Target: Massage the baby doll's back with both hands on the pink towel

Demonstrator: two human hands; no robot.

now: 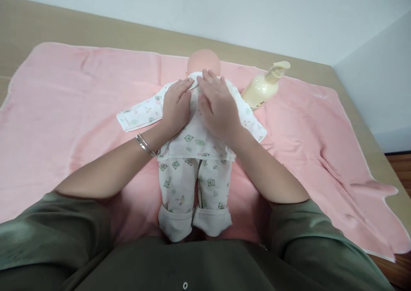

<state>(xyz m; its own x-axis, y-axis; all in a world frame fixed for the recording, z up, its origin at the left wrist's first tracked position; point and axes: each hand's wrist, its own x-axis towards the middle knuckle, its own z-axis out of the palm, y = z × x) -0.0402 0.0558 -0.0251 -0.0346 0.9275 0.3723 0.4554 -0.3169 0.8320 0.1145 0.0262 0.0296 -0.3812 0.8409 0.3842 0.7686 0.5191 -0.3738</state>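
Note:
A baby doll point(204, 60) lies on a pink blanket with its bare, smooth head pointing away from me. It wears a white printed top point(199, 143) and matching trousers point(213, 182) with white turned-up cuffs. Both sleeves of the top spread out to the sides. My left hand point(178, 105) rests on the left of the upper body, near the collar, with the fingers stretched out. Flat on the right of the upper body lies my right hand point(218, 105), its fingertips at the collar below the head. Neither hand grips anything visible. The doll's hands are not visible.
The pink blanket point(105, 81) covers most of the wooden table point(96, 28). A cream pump bottle point(263, 87) tilts on the blanket by the right sleeve. White walls point(250, 17) stand behind and to the right. The table's edge runs down the right side.

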